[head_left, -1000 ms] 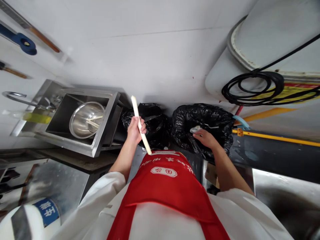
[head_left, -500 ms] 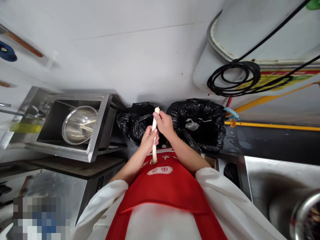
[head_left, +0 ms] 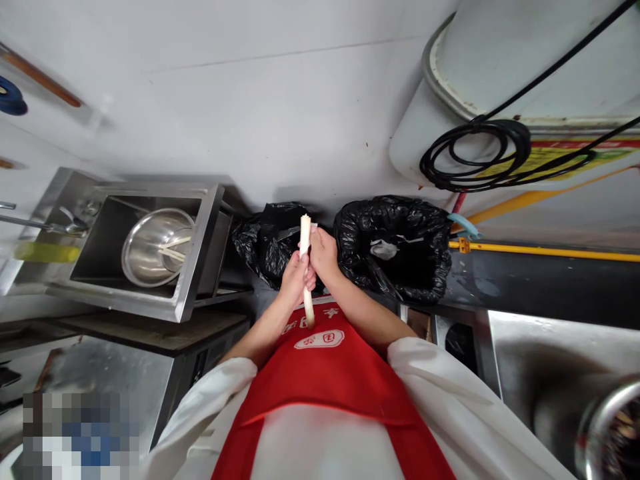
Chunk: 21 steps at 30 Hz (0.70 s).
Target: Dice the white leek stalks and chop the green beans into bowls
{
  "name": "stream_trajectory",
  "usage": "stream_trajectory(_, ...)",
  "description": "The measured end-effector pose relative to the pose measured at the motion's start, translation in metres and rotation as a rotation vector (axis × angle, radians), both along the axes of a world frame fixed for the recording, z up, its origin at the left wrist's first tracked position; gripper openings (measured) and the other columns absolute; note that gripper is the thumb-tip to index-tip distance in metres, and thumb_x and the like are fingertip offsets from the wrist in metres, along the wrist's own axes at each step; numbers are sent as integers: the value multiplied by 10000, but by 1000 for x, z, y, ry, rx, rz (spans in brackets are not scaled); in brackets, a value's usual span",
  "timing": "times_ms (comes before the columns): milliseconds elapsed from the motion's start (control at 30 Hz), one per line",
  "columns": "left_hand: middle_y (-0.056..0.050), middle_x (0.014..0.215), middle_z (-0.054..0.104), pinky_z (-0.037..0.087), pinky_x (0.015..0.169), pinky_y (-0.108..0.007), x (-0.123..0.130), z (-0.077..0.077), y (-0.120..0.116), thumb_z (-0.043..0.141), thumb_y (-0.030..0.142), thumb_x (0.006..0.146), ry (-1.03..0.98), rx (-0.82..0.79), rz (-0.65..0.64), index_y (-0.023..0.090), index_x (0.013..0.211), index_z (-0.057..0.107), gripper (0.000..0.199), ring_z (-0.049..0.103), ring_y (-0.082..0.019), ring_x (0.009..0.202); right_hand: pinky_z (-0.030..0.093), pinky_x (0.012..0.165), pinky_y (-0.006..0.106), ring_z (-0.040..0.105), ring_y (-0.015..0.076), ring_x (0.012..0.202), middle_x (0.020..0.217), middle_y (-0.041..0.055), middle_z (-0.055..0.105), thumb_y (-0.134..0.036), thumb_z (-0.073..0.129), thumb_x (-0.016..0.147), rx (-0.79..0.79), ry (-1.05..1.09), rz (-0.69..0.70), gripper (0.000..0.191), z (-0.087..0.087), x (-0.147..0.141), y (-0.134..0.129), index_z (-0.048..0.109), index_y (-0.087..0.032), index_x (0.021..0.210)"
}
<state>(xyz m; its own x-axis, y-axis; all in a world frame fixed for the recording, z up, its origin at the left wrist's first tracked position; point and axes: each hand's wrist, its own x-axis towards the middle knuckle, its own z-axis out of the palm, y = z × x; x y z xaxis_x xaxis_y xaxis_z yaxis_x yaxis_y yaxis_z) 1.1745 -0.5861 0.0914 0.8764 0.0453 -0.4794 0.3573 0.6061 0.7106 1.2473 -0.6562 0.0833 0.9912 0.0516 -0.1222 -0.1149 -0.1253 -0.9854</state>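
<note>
My left hand [head_left: 294, 279] is wrapped round the middle of a long white scallion stalk [head_left: 305, 239]. The stalk stands nearly upright in the view, its cut end toward the wall and its lower end over my red apron [head_left: 325, 373]. Close against its right side is my right hand [head_left: 324, 255], closed, with a thin pale strip of scallion skin [head_left: 314, 227] showing at the thumb and fingertips. Whether that strip is still joined to the stalk I cannot tell. Beneath and beyond the hands are two bins lined with black bags, the left bag [head_left: 265, 247] and the right bag [head_left: 405, 267].
On the left, a steel sink [head_left: 186, 283] holds a steel bowl [head_left: 145, 250] with white stalks in it. A coiled black cable [head_left: 475, 157] hangs by a large pale container [head_left: 415, 140] at upper right. A yellow pipe [head_left: 550, 252] runs along the right wall.
My right hand has shifted from the stalk's upper end to its right side and slightly down, now with a pale strip at the fingertips. The stalk's top has tilted slightly left.
</note>
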Motion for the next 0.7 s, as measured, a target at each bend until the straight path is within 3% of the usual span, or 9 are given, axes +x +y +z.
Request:
stream_trajectory(200, 101, 424, 374, 268, 326, -188, 5, -16, 25, 672, 684, 809, 38, -64, 138, 207, 805, 504, 505, 356, -80, 303, 449, 693, 286, 618, 178, 676, 698, 14, 667, -409, 440, 989, -211, -130, 254, 311, 1, -16, -23, 644, -229, 839)
stream_trajectory(300, 79, 453, 424, 376, 388, -204, 5, -25, 39, 618, 669, 857, 39, -74, 228, 189, 799, 549, 487, 446, -95, 356, 420, 680, 272, 607, 166, 680, 729, 27, 685, -360, 450, 987, -258, -203, 490, 317, 8, -35, -42, 651, -222, 784)
stream_trajectory(400, -12, 725, 648, 550, 617, -275, 3, -33, 51, 684, 513, 873, 114, -37, 317, 164, 774, 561, 384, 668, -148, 639, 408, 669, 254, 611, 146, 674, 755, 25, 710, -345, 458, 989, -221, -180, 764, 320, 20, -52, -67, 694, -207, 821)
stream_trajectory(500, -68, 898, 689, 576, 803, -391, 0, -42, 66, 646, 458, 916, 196, -108, 416, 164, 744, 542, 356, 708, -212, 851, 422, 642, 253, 610, 142, 635, 701, 20, 704, -387, 511, 964, -144, -51, 884, 315, 34, -59, -106, 736, -201, 846)
stream_trajectory(567, -44, 794, 659, 566, 780, -368, -3, -47, 80, 566, 466, 966, 234, -184, 498, 172, 730, 531, 379, 681, -180, 752, 420, 572, 270, 587, 153, 578, 652, 24, 681, -447, 601, 903, -89, 80, 780, 299, 41, -56, -139, 752, -205, 814)
stream_trajectory(633, -8, 686, 602, 544, 701, -297, -6, -52, 94, 469, 462, 1016, 270, -237, 592, 174, 732, 533, 410, 621, -133, 627, 364, 470, 288, 502, 149, 469, 548, 13, 603, -506, 706, 805, -16, 172, 458, 294, 45, -48, -171, 744, -220, 747)
stream_trajectory(700, 17, 623, 551, 518, 645, -247, -11, -58, 105, 408, 449, 1042, 300, -262, 687, 171, 730, 532, 436, 573, -103, 561, 295, 418, 295, 412, 141, 398, 449, -17, 491, -522, 794, 709, 99, 129, 138, 286, 48, -39, -194, 731, -243, 711)
